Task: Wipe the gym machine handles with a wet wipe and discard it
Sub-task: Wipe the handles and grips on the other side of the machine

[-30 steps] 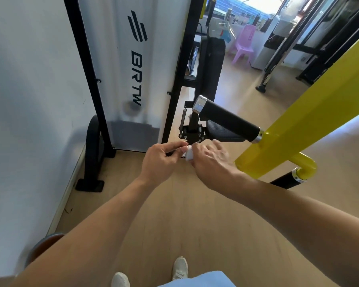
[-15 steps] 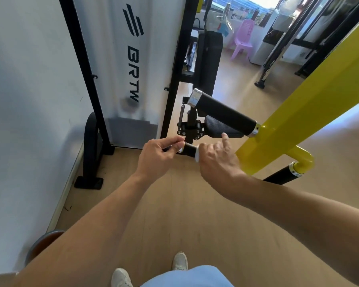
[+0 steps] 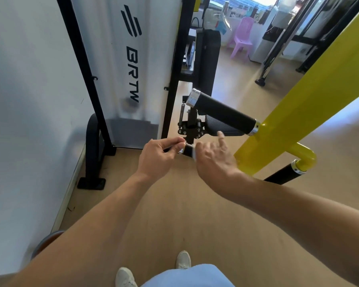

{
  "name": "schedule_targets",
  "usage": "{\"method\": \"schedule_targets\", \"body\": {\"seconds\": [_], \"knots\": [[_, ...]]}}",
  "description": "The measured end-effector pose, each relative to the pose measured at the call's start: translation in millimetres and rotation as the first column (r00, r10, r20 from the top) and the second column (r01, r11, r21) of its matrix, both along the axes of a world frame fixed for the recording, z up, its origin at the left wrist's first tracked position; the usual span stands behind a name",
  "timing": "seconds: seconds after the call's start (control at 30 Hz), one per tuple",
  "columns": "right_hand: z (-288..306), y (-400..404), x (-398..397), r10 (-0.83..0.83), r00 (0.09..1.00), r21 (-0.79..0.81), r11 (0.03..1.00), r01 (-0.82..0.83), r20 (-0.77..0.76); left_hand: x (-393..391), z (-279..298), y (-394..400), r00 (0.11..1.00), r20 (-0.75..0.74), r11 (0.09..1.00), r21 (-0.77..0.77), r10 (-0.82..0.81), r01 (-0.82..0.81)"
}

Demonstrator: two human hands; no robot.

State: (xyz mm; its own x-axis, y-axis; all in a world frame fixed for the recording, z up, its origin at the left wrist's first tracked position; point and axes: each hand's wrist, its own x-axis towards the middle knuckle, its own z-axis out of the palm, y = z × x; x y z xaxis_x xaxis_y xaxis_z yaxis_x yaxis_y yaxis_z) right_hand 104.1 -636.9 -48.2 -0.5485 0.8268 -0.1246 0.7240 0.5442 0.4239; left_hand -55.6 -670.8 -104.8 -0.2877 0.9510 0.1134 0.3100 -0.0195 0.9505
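Note:
Between my two hands hangs a small dark wet wipe packet (image 3: 187,150) with a white edge. My left hand (image 3: 160,156) pinches its left end between thumb and forefinger. My right hand (image 3: 214,158) holds the white right end, with one finger sticking up. Just above the hands, a black machine handle (image 3: 222,112) with a chrome end cap sticks out from the yellow arm (image 3: 311,94). A second black handle (image 3: 282,175) points down at the lower right on a yellow elbow. Neither hand touches a handle.
A white shroud (image 3: 131,59) marked BRTW stands in a black frame (image 3: 174,79) on the left, against a white wall. A black textured pad (image 3: 222,126) sits under the upper handle. A round brown bin rim (image 3: 44,243) shows at the lower left. A pink chair (image 3: 240,38) stands far back.
The hands were pressed together around something white a second ago. They have since drawn slightly apart, and the dark packet shows between them. The view has shifted a little.

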Motion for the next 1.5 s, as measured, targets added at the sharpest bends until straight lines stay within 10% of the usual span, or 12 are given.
{"method": "schedule_targets", "body": {"seconds": [0.2, 0.4, 0.57, 0.7, 0.83, 0.93, 1.07, 1.5], "knots": [[15, -19, 26, -0.027, 0.927, 0.123, 0.992, -0.021, 0.374, 12, 3, -5, 1.000, 0.011, 0.999, -0.028, 0.024, -0.024], [-14, -8, 5, 0.002, 0.955, -0.010, 1.000, -0.005, -0.297, 10, 6, -10, 0.998, -0.025, 0.998, -0.039, 0.057, -0.058], [28, -27, 7, -0.002, 0.907, -0.105, 0.993, -0.047, -0.422, 4, 9, -20, 0.991, -0.088, 0.994, -0.025, 0.103, -0.105], [93, -51, 17, -0.243, 0.604, -0.372, 0.923, -0.096, -0.759, 1, 15, -23, 0.998, -0.057, 0.996, -0.088, 0.004, -0.009], [146, -56, 28, 0.316, 0.329, 0.324, 0.946, -0.033, -0.890, -2, 50, -21, 0.998, 0.027, 0.998, -0.032, 0.060, -0.059], [154, -42, 17, 0.363, 0.513, 0.446, 0.894, 0.045, -0.778, 4, 93, -20, 0.985, 0.143, 0.990, 0.087, 0.098, -0.111], [119, -36, 4, -0.097, 0.852, -0.097, 0.994, 0.055, -0.515, 11, 126, -15, 0.984, 0.159, 0.974, 0.194, 0.083, -0.113], [104, 5, -14, 0.176, 0.751, 0.187, 0.980, -0.071, -0.637, 8, 127, 16, 0.996, 0.078, 0.960, 0.269, 0.052, -0.072]]}}
